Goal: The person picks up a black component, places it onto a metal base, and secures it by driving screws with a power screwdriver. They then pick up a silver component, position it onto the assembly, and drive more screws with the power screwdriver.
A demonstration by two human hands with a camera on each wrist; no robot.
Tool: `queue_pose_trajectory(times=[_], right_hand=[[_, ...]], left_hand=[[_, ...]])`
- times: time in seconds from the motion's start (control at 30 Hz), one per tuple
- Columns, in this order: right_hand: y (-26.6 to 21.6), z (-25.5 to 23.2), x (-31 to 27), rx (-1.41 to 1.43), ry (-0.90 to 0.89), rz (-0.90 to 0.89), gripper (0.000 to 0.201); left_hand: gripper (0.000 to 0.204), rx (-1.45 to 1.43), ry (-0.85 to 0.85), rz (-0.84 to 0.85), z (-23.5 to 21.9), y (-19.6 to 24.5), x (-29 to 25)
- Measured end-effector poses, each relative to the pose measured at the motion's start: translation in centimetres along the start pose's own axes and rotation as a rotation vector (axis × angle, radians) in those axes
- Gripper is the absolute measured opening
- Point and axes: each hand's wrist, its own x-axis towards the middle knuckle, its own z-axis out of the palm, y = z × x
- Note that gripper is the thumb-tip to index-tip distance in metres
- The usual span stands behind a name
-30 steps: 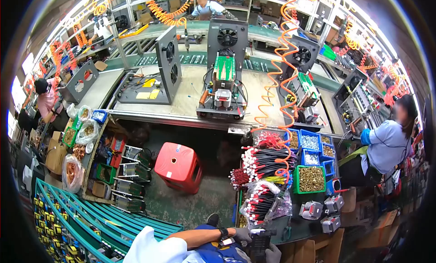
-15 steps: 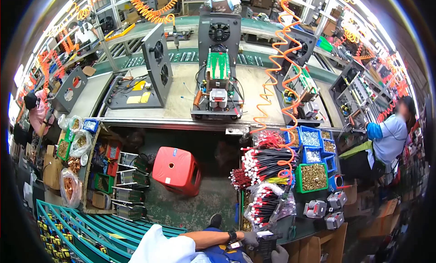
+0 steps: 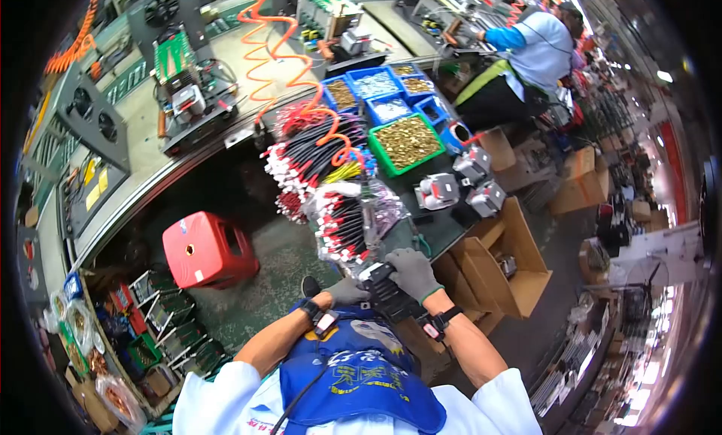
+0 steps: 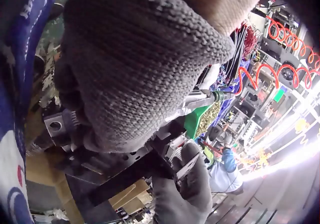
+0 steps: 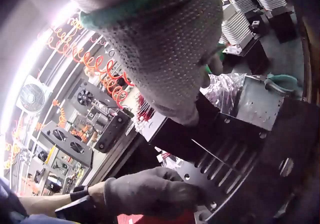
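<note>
In front of the apron, both grey-gloved hands hold a black metal piece (image 3: 391,301) with a row of slots and small round holes, clearest in the right wrist view, where its slotted face (image 5: 225,159) shows. My left hand (image 3: 346,292) grips one end, its fingers (image 5: 185,196) curled at the edge beside the slots. At the opposite side, my right hand (image 3: 414,275), in a glove with a green cuff, grips the piece from above. Close up in the left wrist view, my left glove (image 4: 130,69) covers part of the metal.
Bundled black cables (image 3: 301,158) and a green bin (image 3: 406,143) of brass fittings lie on the bench ahead, with grey blocks (image 3: 438,192) beside them. Pliers (image 5: 281,84) rest near the metal piece. An open carton (image 3: 519,262) stands to the right, a red stool (image 3: 203,251) to the left.
The head view has swung right and down, so the bench and stool shift left and the apron shows. The right hand has come fully into view; both hands still hold the black metal piece.
</note>
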Motion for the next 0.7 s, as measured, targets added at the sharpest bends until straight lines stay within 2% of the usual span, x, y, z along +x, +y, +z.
queue_pose_trajectory(times=[0.07, 0.13, 0.23, 0.3, 0.33, 0.43, 0.47, 0.57, 0.7], right_hand=[[1.3, -0.1, -0.8, -0.033, -0.025, 0.076, 0.032], [2.4, -0.3, -1.7, -0.030, -0.084, 0.203, 0.033], [2.0, -1.2, -3.1, 0.082, -0.191, 0.550, 0.042], [2.9, 0.6, -4.7, 0.165, -0.112, 0.609, 0.043], [3.1, 1.5, -5.8, 0.207, -0.075, 0.638, 0.043], [2.4, 3.2, -8.3, 0.495, -0.038, 0.743, 0.043], [2.3, 3.3, -8.9, 0.626, -0.147, 0.814, 0.040], [0.8, 3.9, -10.3, 1.185, -0.145, 0.984, 0.034], [-0.2, 5.2, -11.6, 1.595, -0.308, 0.987, 0.030]], left_hand=[[0.032, -0.054, 0.013, 0.035, -0.3, 0.4, -0.6], [0.035, -0.177, 0.033, -0.093, -0.8, 2.5, -1.7], [0.040, -0.232, 0.120, -0.209, -0.6, 3.4, -1.9], [0.040, -0.263, 0.202, -0.278, -0.2, 3.7, -1.7], [0.043, -0.332, 0.207, -0.255, -0.2, 2.7, -1.5], [0.046, -0.483, 0.362, -0.271, 0.2, 1.7, -1.9], [0.050, -0.541, 0.353, -0.240, 0.3, 0.9, -1.9], [0.050, -0.536, 0.412, -0.259, 0.0, 5.6, -4.8], [0.040, -0.512, 0.360, -0.279, 0.4, 5.0, -4.9]])
